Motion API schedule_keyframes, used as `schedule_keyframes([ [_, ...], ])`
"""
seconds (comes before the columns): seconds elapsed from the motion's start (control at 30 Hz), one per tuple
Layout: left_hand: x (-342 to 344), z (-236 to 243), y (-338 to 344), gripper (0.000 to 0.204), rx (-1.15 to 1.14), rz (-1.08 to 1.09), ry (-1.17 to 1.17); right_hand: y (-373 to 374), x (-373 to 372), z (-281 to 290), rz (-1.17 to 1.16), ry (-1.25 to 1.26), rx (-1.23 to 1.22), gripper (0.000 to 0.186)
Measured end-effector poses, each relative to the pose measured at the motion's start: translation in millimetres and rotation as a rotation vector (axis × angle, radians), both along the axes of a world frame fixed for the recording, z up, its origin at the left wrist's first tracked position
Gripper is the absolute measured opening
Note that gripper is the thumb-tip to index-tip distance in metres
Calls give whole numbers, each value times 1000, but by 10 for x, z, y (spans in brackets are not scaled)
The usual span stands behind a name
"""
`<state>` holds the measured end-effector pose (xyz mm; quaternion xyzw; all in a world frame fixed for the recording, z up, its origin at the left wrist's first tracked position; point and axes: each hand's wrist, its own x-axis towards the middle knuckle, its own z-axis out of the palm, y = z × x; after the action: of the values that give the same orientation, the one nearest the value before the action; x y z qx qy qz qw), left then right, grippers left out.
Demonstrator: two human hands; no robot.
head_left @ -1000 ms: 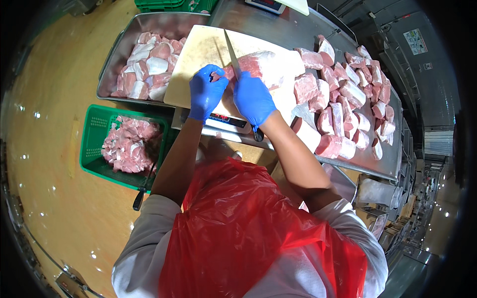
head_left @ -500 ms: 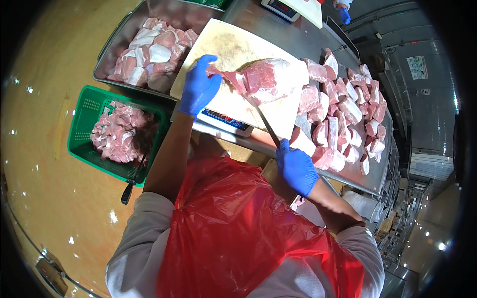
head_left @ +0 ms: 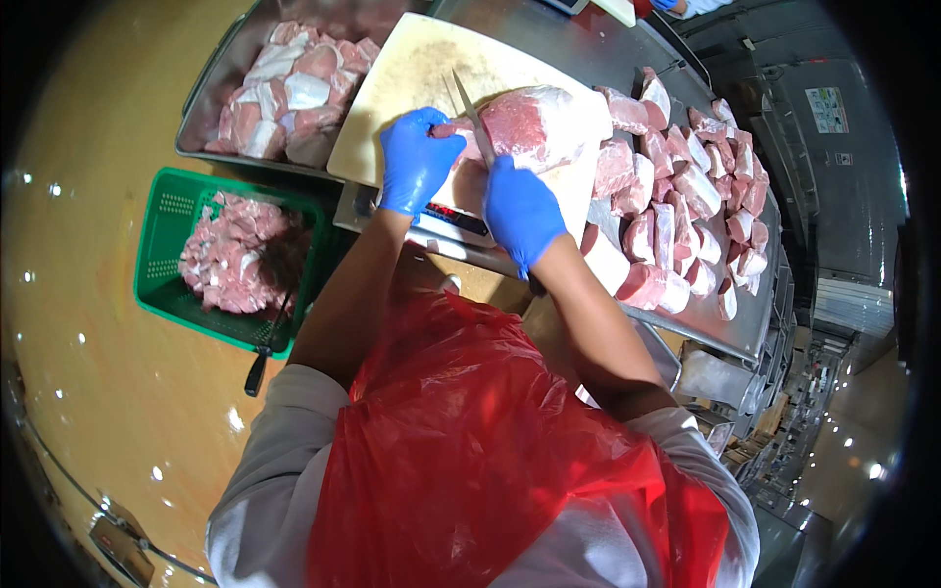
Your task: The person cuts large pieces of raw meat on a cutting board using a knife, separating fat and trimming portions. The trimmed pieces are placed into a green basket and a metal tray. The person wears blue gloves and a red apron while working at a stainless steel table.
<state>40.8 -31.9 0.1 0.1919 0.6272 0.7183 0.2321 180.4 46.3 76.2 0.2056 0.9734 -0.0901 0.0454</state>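
Observation:
A large piece of raw meat (head_left: 536, 125), red with a pale fat side, lies on a white cutting board (head_left: 412, 73). My left hand (head_left: 420, 162), in a blue glove, is closed on the thin flap at the meat's left end. My right hand (head_left: 524, 209), gloved alike, grips a knife (head_left: 472, 113); the glove hides its handle. The blade points away from me and lies across the meat where the flap joins the thick part. Partly under the board's near edge is a scale with a lit display (head_left: 456, 218).
On the steel table (head_left: 720, 328) at right lie several cut meat chunks (head_left: 676, 181). A metal tub (head_left: 211, 93) of meat pieces stands at the far left. Nearer is a green basket (head_left: 157, 265) of trimmings, with a black-handled tool (head_left: 257, 372) at its rim. Another person's gloved hand (head_left: 667, 4) shows at top.
My right hand has moved up and left with the knife, bringing the blade from the meat's near edge across the flap. My left hand, still holding the flap, has shifted slightly right.

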Motion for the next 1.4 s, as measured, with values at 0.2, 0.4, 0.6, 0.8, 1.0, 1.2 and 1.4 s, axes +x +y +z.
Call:
schedule_keyframes([
  [0.2,-336,-51,-316,6,-81,177,264,-118,1172,243,29,-389,-47,26],
  [0.4,-252,54,-362,5,-39,-32,268,-170,728,579,59,31,-115,25],
  [0.6,-309,53,-447,18,-316,-161,336,-17,-396,118,33,200,-103,24],
  [0.8,-443,83,-689,16,-314,-76,302,-79,265,-72,59,-19,-152,33],
  [1.0,-674,5,-2090,16,-485,25,391,106,1639,304,20,-240,-148,30],
  [1.2,-619,-132,-2594,63,-1332,167,702,740,1564,413,-340,272,-466,26],
  [1.4,180,291,-271,75,-118,-243,97,1943,483,-236,-446,767,-1028,40],
])
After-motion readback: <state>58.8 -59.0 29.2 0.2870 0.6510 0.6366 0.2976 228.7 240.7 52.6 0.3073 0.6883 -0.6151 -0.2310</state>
